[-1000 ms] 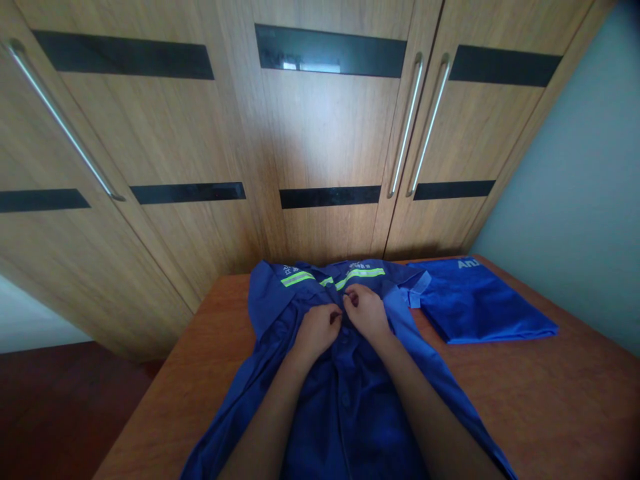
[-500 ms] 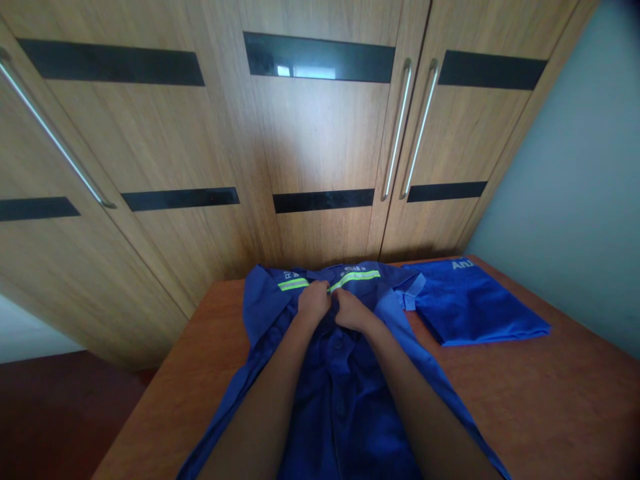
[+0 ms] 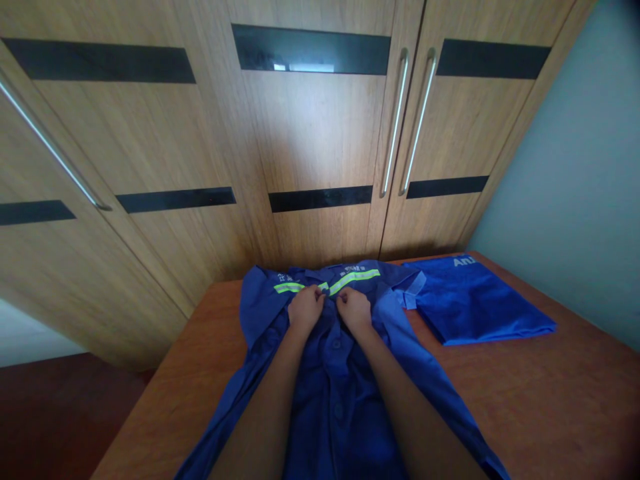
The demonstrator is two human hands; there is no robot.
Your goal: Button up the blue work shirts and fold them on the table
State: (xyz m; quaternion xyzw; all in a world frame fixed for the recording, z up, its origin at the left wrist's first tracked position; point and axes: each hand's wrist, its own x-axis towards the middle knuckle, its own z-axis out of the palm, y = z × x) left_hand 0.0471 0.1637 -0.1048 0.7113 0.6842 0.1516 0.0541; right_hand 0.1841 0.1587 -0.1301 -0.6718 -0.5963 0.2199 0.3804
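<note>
A dark blue work shirt [image 3: 320, 400] lies front side up on the table, its collar end toward the wardrobe. Yellow-green reflective strips cross its chest, with pale lettering above them. Buttons run down the middle of the front. My left hand [image 3: 306, 308] pinches the shirt's front opening just below the left strip. Opposite it, my right hand [image 3: 355, 310] is closed on the other side of the opening, under the right strip. A small gap separates the two hands. My fingertips partly hide the cloth between them.
A folded bright blue cloth [image 3: 485, 300] with pale letters lies at the right, by the shirt's sleeve. The reddish-brown table [image 3: 550, 413] meets a wooden wardrobe [image 3: 310, 147] with metal handles behind it. A pale wall [image 3: 565, 200] bounds the right side.
My hands have moved slightly apart; earlier they were nearly touching at the shirt's front. More of the reflective strip and the button front shows between them. The view has shifted slightly.
</note>
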